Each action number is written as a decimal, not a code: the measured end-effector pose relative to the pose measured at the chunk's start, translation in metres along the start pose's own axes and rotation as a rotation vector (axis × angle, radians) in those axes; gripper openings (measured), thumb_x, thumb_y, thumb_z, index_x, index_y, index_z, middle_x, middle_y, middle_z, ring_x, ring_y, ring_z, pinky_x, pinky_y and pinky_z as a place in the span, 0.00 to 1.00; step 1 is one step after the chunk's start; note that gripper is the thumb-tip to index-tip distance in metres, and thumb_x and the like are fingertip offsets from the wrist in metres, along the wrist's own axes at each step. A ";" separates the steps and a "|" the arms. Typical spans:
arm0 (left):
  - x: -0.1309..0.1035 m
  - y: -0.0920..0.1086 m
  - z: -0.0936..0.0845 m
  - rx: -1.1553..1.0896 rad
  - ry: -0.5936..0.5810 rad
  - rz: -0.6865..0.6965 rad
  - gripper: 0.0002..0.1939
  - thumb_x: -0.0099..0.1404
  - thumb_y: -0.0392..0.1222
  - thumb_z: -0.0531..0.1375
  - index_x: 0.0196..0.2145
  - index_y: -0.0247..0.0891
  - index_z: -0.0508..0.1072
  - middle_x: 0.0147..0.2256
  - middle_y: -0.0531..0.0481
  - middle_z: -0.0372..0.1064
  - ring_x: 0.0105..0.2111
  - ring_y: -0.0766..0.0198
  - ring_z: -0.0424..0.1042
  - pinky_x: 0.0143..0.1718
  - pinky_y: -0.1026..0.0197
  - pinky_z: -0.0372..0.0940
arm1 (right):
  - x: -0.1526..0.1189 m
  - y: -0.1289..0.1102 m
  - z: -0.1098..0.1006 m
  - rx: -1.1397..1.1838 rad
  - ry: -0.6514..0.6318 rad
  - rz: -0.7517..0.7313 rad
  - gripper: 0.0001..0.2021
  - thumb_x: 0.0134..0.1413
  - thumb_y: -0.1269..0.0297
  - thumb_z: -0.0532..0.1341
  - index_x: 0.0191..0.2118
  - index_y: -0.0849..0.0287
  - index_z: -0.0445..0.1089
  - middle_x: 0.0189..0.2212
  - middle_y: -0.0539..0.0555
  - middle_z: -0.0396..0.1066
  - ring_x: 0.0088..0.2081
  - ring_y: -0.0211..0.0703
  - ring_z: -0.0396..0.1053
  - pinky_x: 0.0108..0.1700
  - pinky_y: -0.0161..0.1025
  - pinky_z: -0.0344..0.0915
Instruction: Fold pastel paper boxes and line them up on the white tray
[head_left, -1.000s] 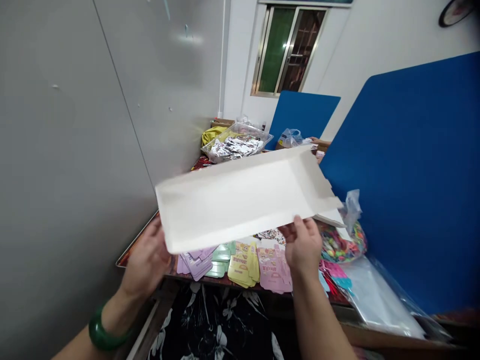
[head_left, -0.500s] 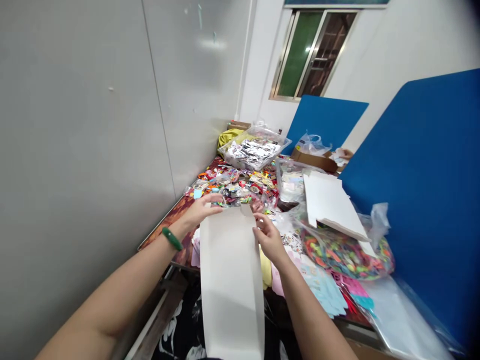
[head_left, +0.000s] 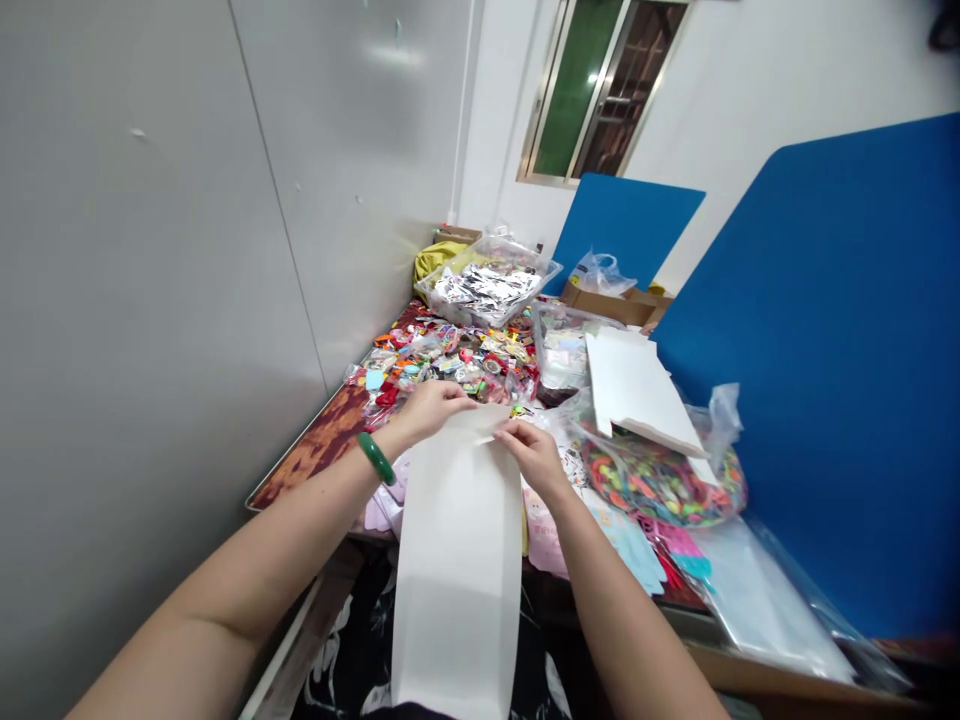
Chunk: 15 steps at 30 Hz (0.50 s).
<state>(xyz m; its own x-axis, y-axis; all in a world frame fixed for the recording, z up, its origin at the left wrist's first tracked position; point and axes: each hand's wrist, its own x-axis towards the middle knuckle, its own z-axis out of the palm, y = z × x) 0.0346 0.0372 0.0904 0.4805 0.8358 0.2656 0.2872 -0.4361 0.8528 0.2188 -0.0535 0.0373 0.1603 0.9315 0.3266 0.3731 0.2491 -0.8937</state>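
Note:
A long white card sheet (head_left: 457, 560) with folded-up side edges stretches from my lap to the table's front edge. At its far end, my left hand (head_left: 435, 407) pinches the top edge near the left corner, fingers closed. My right hand (head_left: 531, 452) pinches the same far end at the right, thumb and fingers together on the card. The flap at that end looks bent between the two hands. Pale pink printed cards (head_left: 546, 530) lie partly hidden under my right forearm, and lilac cards (head_left: 386, 505) show left of the sheet.
Small colourful packaged trinkets (head_left: 450, 355) cover the table beyond my hands. Behind them stands a clear bin of black-and-white pieces (head_left: 487, 285). To the right are a white folded box (head_left: 641, 385), a bag of colourful bits (head_left: 660, 485) and a blue panel (head_left: 832, 380). A grey wall (head_left: 150, 300) borders the left.
My left hand has moved right and closed on the card's far end, where it was spread before. My right hand has shifted slightly inward over the flap. The view has swung a little.

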 end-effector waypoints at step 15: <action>-0.021 -0.029 0.002 -0.393 0.067 -0.134 0.21 0.57 0.56 0.60 0.39 0.35 0.73 0.34 0.47 0.73 0.31 0.63 0.71 0.31 0.63 0.63 | 0.002 0.013 0.002 0.106 0.245 0.028 0.13 0.44 0.55 0.64 0.23 0.57 0.62 0.20 0.45 0.62 0.24 0.35 0.59 0.28 0.33 0.56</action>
<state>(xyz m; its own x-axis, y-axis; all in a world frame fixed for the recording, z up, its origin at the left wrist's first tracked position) 0.0178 0.0312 0.0589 0.4020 0.9018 0.1584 -0.0008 -0.1726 0.9850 0.2220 -0.0483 0.0259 0.3902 0.8498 0.3543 0.2694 0.2626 -0.9266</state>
